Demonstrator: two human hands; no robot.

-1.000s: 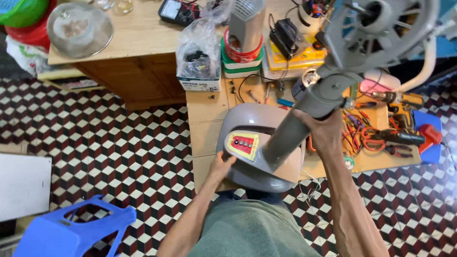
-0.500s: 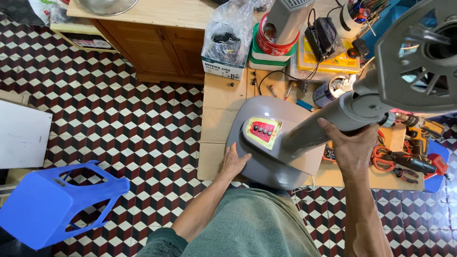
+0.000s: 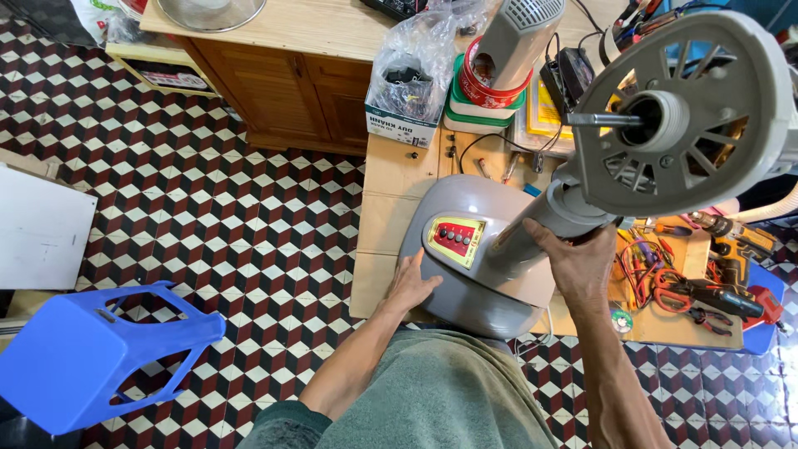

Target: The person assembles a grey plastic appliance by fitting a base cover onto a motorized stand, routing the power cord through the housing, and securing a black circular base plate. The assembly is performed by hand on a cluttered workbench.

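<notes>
Fan base [image 3: 486,274], grey and rounded with a yellow-and-red button panel, sits at the bench's near edge; my left hand [image 3: 413,285] lies flat, fingers spread, while my right hand [image 3: 573,266] grips its grey pole [image 3: 540,233].

Left hand [image 3: 413,287] flat on grey fan base [image 3: 474,249], right hand [image 3: 573,266] around its stem [image 3: 540,229], above low wooden table [image 3: 386,208].

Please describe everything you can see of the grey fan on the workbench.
The grey standing fan looks plastic. Its rounded base rests on the wooden workbench and carries a yellow panel with red buttons. Its column tilts toward the camera, ending in a bare motor housing with spokes and a shaft, no blades. The left hand presses the base; the right hand grips the column.
</notes>
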